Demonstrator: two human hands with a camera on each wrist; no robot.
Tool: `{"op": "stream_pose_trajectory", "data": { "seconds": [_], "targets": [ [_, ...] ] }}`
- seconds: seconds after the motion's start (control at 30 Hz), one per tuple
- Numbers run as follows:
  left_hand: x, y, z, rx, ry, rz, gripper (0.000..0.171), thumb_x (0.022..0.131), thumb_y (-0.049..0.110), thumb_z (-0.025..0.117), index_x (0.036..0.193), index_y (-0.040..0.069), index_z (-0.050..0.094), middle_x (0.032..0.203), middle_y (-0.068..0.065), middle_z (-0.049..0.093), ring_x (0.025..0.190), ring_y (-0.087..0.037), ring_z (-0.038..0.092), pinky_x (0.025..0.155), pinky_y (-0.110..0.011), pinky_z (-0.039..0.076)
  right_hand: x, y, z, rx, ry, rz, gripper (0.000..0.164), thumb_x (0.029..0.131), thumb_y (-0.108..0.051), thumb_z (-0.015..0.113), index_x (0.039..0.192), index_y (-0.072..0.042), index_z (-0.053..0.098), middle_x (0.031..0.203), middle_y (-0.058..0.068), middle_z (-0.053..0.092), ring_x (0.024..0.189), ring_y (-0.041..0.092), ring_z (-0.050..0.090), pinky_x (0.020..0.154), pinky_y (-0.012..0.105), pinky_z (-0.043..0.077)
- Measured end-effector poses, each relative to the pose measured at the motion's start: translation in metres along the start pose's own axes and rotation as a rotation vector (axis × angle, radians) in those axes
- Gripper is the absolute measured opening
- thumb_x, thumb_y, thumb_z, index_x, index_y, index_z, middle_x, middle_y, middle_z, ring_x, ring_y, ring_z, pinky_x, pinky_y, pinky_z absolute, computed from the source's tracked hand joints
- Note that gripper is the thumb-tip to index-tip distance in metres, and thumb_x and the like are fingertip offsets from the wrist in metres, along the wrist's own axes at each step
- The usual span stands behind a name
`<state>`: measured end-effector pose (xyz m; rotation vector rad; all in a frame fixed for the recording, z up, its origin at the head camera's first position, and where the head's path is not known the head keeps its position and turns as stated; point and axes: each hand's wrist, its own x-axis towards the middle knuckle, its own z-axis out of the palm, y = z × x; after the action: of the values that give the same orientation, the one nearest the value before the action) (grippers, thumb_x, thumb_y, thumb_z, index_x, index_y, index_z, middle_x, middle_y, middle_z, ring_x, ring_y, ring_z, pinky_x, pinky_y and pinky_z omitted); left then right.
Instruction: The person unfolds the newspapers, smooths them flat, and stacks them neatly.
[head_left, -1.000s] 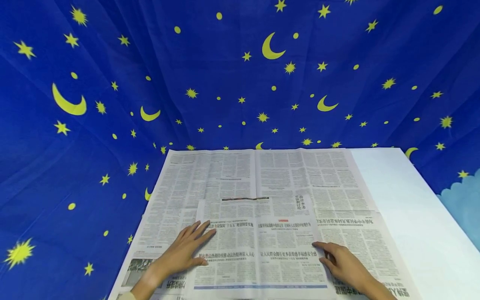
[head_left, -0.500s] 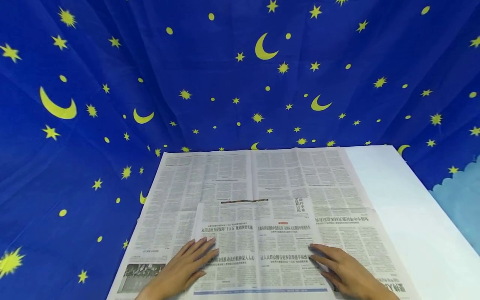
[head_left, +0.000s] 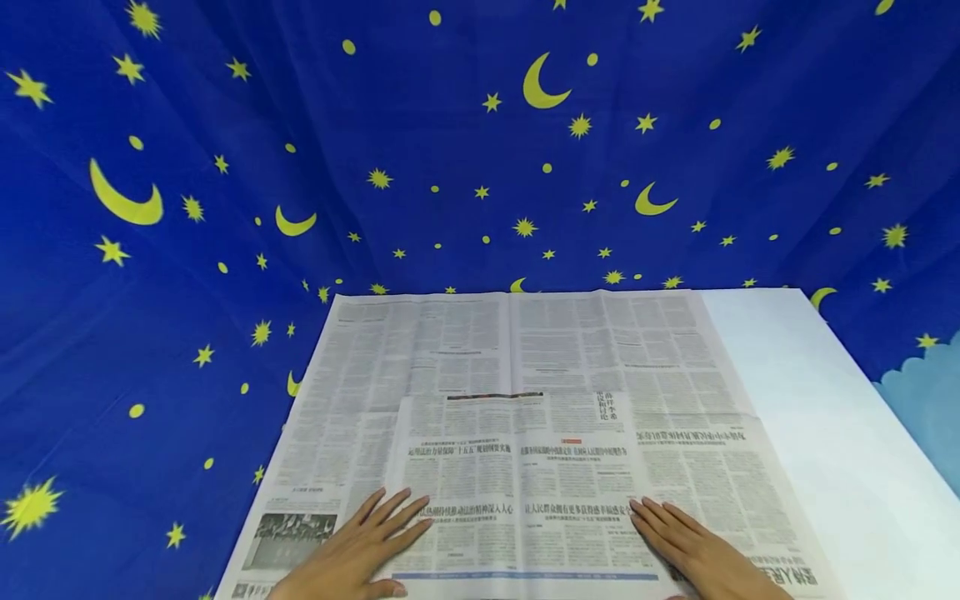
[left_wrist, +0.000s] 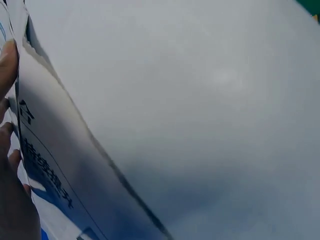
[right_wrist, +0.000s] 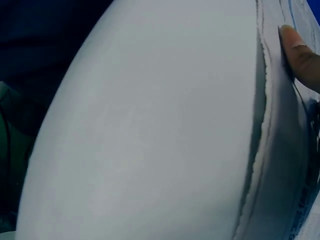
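A smaller newspaper sheet (head_left: 573, 483) lies on a larger spread newspaper (head_left: 360, 358); a fold line runs down its middle. My left hand (head_left: 352, 550) rests on the left side of the smaller sheet, fingers straight and spread. On its right edge lies my right hand (head_left: 701, 550), fingers extended and close together. In the left wrist view, the left hand (left_wrist: 15, 185) shows at the left border beside the newspaper's near edge (left_wrist: 55, 110). Only the thumb (right_wrist: 302, 55) of the right hand appears clearly in the right wrist view, touching the paper.
The white tabletop (head_left: 810, 400) shows to the right of the papers and along the near side in both wrist views. A blue curtain (head_left: 450, 108) with yellow stars and moons hangs behind and at the sides.
My left hand has slid toward me along the sheet, staying spread. The right fingers have straightened from a slightly bent pose and lie flatter. The head view has shifted slightly.
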<state>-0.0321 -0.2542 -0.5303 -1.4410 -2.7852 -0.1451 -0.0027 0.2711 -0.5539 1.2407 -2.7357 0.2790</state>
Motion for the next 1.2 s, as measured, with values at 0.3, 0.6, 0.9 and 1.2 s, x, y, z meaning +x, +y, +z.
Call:
{"op": "stream_pose_trajectory", "data": {
  "seconds": [0.3, 0.6, 0.9, 1.2],
  "targets": [
    [-0.005, -0.001, 0.004, 0.051, 0.045, 0.050, 0.064, 0.100, 0.052, 0.043, 0.154, 0.017, 0.032, 0.158, -0.006, 0.033, 0.141, -0.031, 0.036, 0.120, -0.033, -0.012, -0.009, -0.003, 0.007, -0.044, 0.055, -0.017, 0.101, 0.081, -0.069, 0.061, 0.149, 0.001, 0.035, 0.155, 0.015, 0.037, 0.149, 0.022, 0.021, 0.120, 0.025, 0.000],
    [-0.008, -0.001, -0.002, -0.007, 0.067, 0.089, 0.062, 0.102, 0.053, 0.038, 0.152, 0.016, 0.037, 0.156, -0.008, 0.037, 0.141, -0.032, 0.037, 0.121, -0.029, -0.005, -0.007, -0.001, 0.009, -0.143, 0.145, -0.161, 0.091, 0.088, -0.070, 0.050, 0.143, 0.001, 0.045, 0.148, 0.023, 0.044, 0.151, 0.028, 0.016, 0.122, 0.035, 0.002],
    [-0.014, -0.004, -0.013, -0.200, -0.050, 0.070, 0.069, 0.100, 0.063, 0.024, 0.155, 0.022, 0.030, 0.161, -0.008, 0.025, 0.146, -0.031, 0.027, 0.120, -0.024, -0.006, -0.007, 0.001, 0.005, -0.125, 0.159, -0.179, 0.088, 0.088, -0.069, 0.050, 0.143, -0.001, 0.046, 0.153, 0.021, 0.038, 0.151, 0.025, 0.013, 0.122, 0.034, 0.002],
    [-0.023, -0.001, -0.018, -0.163, -0.055, 0.082, 0.071, 0.095, 0.060, 0.048, 0.154, 0.025, 0.030, 0.160, -0.008, 0.028, 0.143, -0.029, 0.034, 0.117, -0.018, -0.006, -0.002, 0.005, -0.002, 0.036, 0.118, -0.158, 0.083, 0.082, -0.058, 0.069, 0.140, -0.001, 0.051, 0.146, 0.022, 0.046, 0.151, 0.016, 0.012, 0.121, 0.024, 0.000]
  ]
}}
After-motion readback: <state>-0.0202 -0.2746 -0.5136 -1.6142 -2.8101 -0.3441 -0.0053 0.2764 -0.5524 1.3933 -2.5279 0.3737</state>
